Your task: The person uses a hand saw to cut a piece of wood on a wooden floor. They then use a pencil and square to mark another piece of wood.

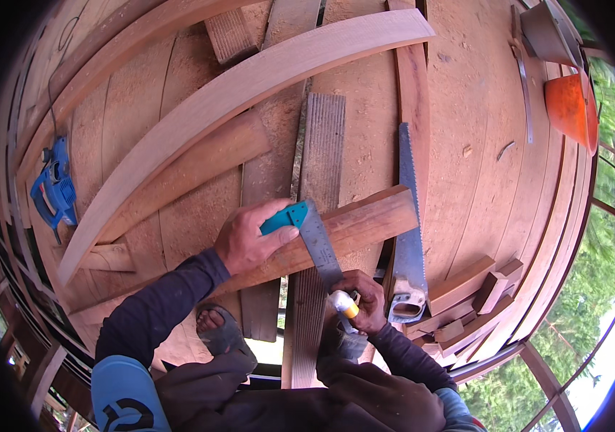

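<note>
My left hand (pixel 253 234) is closed round the teal handle of a try square (pixel 319 241). Its metal blade lies across a wooden board (pixel 365 222), which runs aslant in front of me. Close to the blade's lower end is my right hand (pixel 365 299), with its fingers curled. A small white piece with a yellow band (pixel 345 304) shows beside those fingers; I cannot tell whether they hold it. To the right, a handsaw (pixel 409 216) lies with its grip toward me and its blade pointing away, near the board's end.
A long curved timber (pixel 250 83) arcs across the sawdust-covered planks. At the left stands a blue power tool (pixel 55 183) with a cord. Several wood offcuts (pixel 476 302) are piled at the right. An orange bucket (pixel 570 108) sits at the far right, and a grooved plank (pixel 324 144) lies ahead.
</note>
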### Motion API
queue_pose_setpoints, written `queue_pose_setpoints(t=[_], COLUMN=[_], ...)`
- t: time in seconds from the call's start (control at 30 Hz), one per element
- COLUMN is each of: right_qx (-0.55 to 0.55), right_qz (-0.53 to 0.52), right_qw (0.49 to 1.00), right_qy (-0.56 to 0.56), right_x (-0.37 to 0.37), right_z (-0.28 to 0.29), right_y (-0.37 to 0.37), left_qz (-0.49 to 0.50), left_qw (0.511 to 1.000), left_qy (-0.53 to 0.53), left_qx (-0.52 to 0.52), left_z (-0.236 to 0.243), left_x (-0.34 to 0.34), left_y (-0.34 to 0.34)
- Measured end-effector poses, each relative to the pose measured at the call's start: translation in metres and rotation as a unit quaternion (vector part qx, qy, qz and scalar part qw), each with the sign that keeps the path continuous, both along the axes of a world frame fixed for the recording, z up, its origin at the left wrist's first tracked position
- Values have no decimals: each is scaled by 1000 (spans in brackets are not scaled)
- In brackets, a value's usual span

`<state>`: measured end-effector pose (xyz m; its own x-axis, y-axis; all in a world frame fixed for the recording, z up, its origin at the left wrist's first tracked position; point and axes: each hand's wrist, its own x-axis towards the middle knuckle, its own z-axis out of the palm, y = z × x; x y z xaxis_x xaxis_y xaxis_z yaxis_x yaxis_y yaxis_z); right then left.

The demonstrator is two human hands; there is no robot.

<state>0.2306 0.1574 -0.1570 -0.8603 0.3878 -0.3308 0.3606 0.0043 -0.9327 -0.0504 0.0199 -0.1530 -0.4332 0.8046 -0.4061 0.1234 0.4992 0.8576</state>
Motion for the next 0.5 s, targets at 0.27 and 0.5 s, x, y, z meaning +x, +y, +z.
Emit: queue_pose_setpoints(t=[0.27,0.5], right_qx=[-25,16], right_qz=[2,12], right_qw=[1000,1000], right_qy=[0,20], right_x=[1,-4], right_z=[-1,-7], right_y=[1,4], left_qz=[-10,-37], left_qw=[999,995], left_qy=[30,97], left_qx=[11,-4], left_z=[-5,-2], left_x=[3,7], left_y=[-4,4])
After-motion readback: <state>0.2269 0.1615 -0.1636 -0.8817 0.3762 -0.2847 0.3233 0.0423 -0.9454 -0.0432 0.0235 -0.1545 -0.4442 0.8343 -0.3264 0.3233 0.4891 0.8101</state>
